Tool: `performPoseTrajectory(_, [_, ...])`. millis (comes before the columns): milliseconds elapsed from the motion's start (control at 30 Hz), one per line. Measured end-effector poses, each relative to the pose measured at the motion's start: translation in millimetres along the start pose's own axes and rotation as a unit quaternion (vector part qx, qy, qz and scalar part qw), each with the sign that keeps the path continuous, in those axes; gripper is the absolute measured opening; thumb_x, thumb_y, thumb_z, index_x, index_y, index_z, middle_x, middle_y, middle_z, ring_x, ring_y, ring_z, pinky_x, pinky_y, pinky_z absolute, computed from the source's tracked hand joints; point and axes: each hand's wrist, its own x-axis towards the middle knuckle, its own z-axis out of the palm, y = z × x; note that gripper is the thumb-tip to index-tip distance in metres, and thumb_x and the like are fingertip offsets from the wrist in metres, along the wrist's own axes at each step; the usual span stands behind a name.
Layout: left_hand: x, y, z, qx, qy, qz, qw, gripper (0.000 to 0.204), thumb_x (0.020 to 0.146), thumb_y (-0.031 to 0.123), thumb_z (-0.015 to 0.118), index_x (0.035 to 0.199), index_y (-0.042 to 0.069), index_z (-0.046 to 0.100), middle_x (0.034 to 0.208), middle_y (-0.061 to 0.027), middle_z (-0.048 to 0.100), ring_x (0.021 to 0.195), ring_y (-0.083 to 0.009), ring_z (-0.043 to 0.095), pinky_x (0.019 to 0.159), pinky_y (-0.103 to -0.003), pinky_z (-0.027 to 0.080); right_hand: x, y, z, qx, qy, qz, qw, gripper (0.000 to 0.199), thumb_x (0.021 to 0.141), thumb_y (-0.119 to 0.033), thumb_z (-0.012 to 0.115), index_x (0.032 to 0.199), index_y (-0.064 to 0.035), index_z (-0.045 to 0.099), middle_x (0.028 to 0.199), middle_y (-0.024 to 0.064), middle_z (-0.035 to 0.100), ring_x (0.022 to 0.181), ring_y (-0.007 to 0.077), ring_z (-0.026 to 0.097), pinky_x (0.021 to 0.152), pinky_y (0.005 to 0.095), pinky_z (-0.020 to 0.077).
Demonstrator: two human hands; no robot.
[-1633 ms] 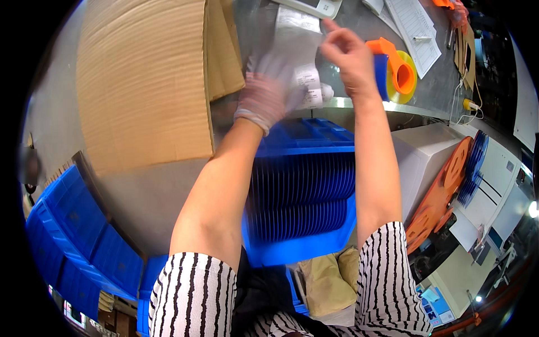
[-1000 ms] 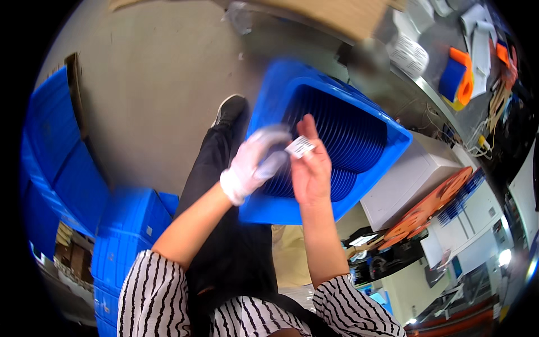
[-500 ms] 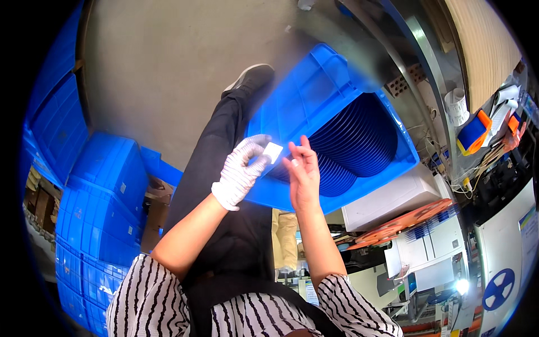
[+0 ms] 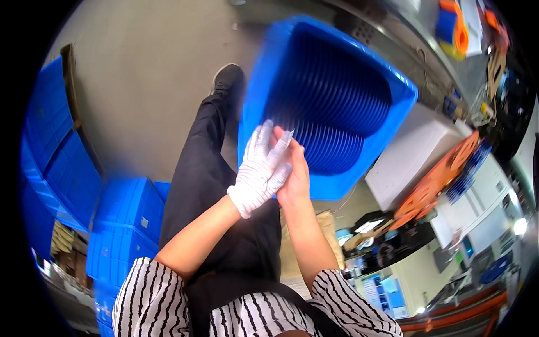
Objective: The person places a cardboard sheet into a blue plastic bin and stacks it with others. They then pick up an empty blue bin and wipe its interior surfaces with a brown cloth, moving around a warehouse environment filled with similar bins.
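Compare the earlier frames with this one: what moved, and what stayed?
Both hands came down from the bench to over the blue crate. The gloved left hand now lies across the bare right hand, a small clear piece at their fingertips. The crate's blue discs stayed put.

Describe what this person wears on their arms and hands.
The left hand wears a white knitted glove with a ribbed cuff at the wrist. The right hand is bare. Both forearms are bare, and short black-and-white striped sleeves cover the upper arms.
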Motion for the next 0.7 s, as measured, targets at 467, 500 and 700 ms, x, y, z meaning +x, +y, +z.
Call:
performPoseTrajectory(467, [-44.3,117.6,220.9,0.350,-0.129,0.311,0.874,0.051,0.072,0.024,0.062,0.122,0.030,0.053,0.132,-0.0140,0.044,0.119,-0.0422,0.040,0.100,-0.063,0.026,-123.5,-37.6,-246.9,0.315,0.180,-0.229,0.903,0.020,0.084,-0.005,0.063,0.102,-0.0056,0.055,0.120,0.0107,0.053,0.106,0.0188,0.052,0.097,0.0353,0.0403])
performPoseTrajectory(500, [-44.8,126.7,232.6,0.350,-0.145,0.344,0.859,0.050,0.073,0.023,0.062,0.122,0.031,0.054,0.131,-0.0136,0.044,0.119,-0.0421,0.040,0.100,-0.063,0.026,-132.5,-38.9,-264.6,0.317,0.190,-0.232,0.900,0.019,0.085,-0.006,0.062,0.102,-0.0068,0.054,0.116,0.0097,0.055,0.106,0.0194,0.053,0.095,0.0366,0.0415])
performPoseTrajectory(700, [22.8,163.6,327.3,0.430,-0.105,0.337,0.831,0.057,0.080,0.026,0.061,0.134,0.019,0.043,0.142,-0.0263,0.027,0.131,-0.0485,0.022,0.107,-0.058,0.018,-176.2,-63.3,-406.0,0.309,0.234,-0.384,0.838,0.018,0.086,-0.004,0.056,0.104,-0.0075,0.051,0.105,0.0096,0.059,0.102,0.0204,0.055,0.088,0.0360,0.0462])
